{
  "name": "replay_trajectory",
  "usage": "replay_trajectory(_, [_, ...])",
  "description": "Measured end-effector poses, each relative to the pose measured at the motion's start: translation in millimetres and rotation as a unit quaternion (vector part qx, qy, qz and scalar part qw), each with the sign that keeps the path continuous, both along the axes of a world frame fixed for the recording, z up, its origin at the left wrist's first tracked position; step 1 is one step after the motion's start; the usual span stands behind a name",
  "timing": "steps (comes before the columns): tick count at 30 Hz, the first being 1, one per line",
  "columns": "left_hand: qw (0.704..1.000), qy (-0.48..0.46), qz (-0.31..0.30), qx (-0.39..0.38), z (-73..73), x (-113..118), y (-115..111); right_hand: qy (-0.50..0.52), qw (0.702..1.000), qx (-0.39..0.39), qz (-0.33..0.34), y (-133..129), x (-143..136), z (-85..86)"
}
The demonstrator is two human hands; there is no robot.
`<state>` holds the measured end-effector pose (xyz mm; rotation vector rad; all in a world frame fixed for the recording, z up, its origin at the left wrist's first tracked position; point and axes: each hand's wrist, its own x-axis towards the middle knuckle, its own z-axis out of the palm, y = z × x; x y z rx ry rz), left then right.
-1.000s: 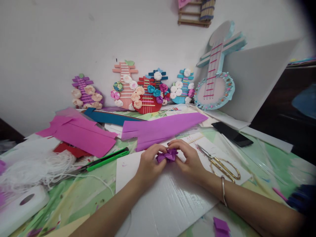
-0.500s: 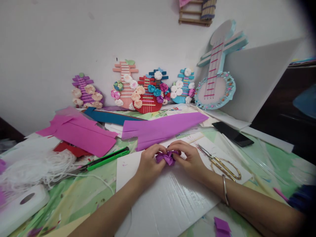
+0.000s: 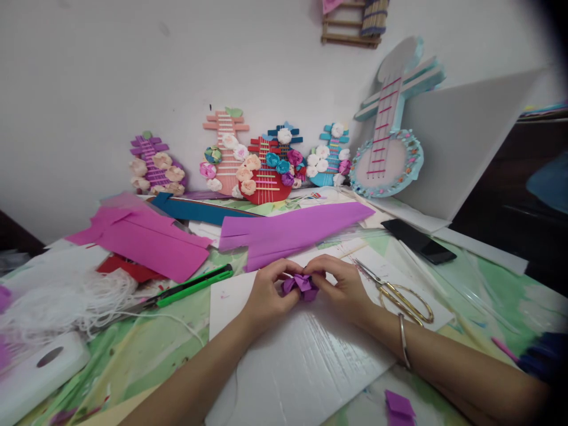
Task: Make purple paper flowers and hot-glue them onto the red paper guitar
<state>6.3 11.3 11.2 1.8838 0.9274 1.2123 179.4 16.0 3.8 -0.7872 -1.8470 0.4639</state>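
Observation:
A small purple paper flower [image 3: 302,286] is held up between both hands, above a white board [image 3: 293,361]. My left hand [image 3: 273,290] pinches its left side, thumb in front and fingers behind. On the other side, my right hand [image 3: 339,287] grips the flower's upper right edge with thumb and fingertips. Its petals look crumpled and folded; the back of it is hidden by my fingers. Gold-handled scissors [image 3: 399,299] lie just right of my right hand. Beyond the hands stretches a long sheet of purple paper [image 3: 293,231].
A green utility knife [image 3: 195,285], magenta paper [image 3: 151,239] and tangled white cord [image 3: 66,302] lie at left. To the right is a black phone [image 3: 419,240]. Flower-decorated toy lutes [image 3: 266,171] lean on the wall. Folded purple paper [image 3: 399,408] sits at the front edge.
My fingers have shifted slightly around the flower, and it has turned a little, showing its folds differently. Both hands stay in about the same place.

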Motion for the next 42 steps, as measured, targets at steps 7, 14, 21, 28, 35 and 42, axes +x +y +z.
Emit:
replay_trajectory(7, [0.999,0.007,0.011,-0.041,1.4,2,0,-0.003,0.998,-0.056,-0.027,-5,0,4.4])
replay_trajectory(14, [0.999,0.022,0.028,-0.021,-1.7,2,1,-0.019,0.998,-0.04,-0.034,-6,-2,5.2])
replay_trajectory(21, [0.999,-0.015,0.008,-0.042,-6.3,0,4,-0.03,0.999,-0.023,-0.027,-8,-2,5.0])
replay_trajectory(28, [0.998,-0.023,-0.012,-0.053,-7.5,0,4,-0.028,0.999,-0.025,-0.032,-6,-2,3.3])
replay_trajectory(35, [0.997,-0.019,-0.028,-0.066,-6.8,0,5,-0.007,0.997,-0.071,-0.039,-6,-2,4.8])
replay_trajectory(42, [0.997,-0.02,-0.033,-0.068,-8.4,1,4,-0.01,1.0,-0.017,-0.002,-7,-4,7.3])
